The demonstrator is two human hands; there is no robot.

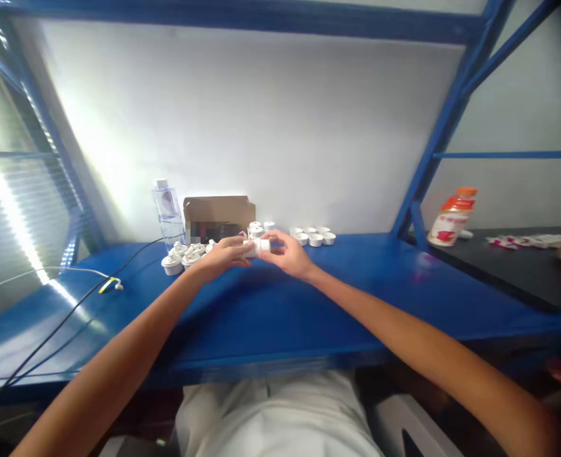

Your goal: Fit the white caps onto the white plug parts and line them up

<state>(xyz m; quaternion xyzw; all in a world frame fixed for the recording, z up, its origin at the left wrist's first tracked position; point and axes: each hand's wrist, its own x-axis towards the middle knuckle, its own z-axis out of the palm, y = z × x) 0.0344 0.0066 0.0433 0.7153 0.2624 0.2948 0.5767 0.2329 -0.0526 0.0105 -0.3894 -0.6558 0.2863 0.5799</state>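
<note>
- Both hands meet over the blue bench (309,298), well out from the body, on one small white part (260,245).
- Left hand (226,252) closes its fingertips on the part's left end; right hand (287,254) pinches the other end — a two-sided grip that looks suited to pressing or twisting two halves together, though the joint itself is too small to make out.
- The part hangs just above the bench, not resting on it.
- A cluster of white pieces (183,256) sits just left of the left hand, and a row of white cups (315,236) just behind the right — each within easy reach.
- Behind them stand a cardboard box (218,217) and a water bottle (168,211).
- A black cable (66,320) crosses the bench at left.
</note>
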